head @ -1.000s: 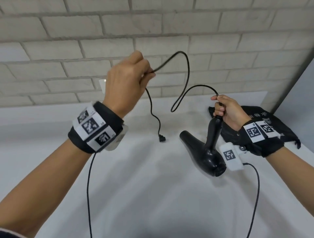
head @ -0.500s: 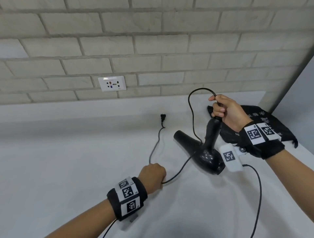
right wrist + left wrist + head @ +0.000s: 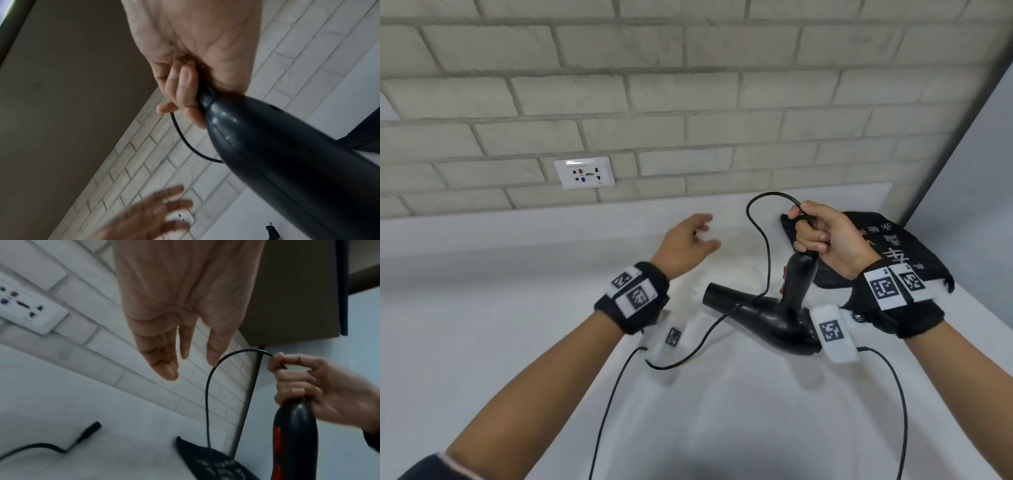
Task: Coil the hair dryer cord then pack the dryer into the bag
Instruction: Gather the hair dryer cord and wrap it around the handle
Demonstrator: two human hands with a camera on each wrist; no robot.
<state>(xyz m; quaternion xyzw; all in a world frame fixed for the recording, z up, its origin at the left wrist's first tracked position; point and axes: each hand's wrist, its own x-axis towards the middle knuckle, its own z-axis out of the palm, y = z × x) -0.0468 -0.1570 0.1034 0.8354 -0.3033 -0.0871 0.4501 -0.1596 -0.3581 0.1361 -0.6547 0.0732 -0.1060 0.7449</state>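
Observation:
The black hair dryer [image 3: 767, 315] hangs nozzle-left just above the white counter [image 3: 517, 325]. My right hand [image 3: 811, 236] grips the end of its handle [image 3: 267, 154] together with a stretch of the black cord [image 3: 765, 246]. From that hand the cord arches up, drops across the dryer body and trails to the lower left. My left hand [image 3: 705, 233] hovers left of the loop with fingers [image 3: 164, 356] spread and holds nothing. The plug [image 3: 88, 431] lies on the counter. The black bag [image 3: 907, 253] with white print lies behind my right hand.
A white wall socket [image 3: 584, 173] sits in the brick wall [image 3: 688, 102] behind the counter. A grey panel [image 3: 979, 188] closes off the right side. Thin black cables [image 3: 613, 394] hang from both wrist cameras toward the near edge.
My left hand pulled the cord down toward the front, then let it go and rose toward the back, now with spread fingers. My right hand kept hold of the dryer handle and cord.

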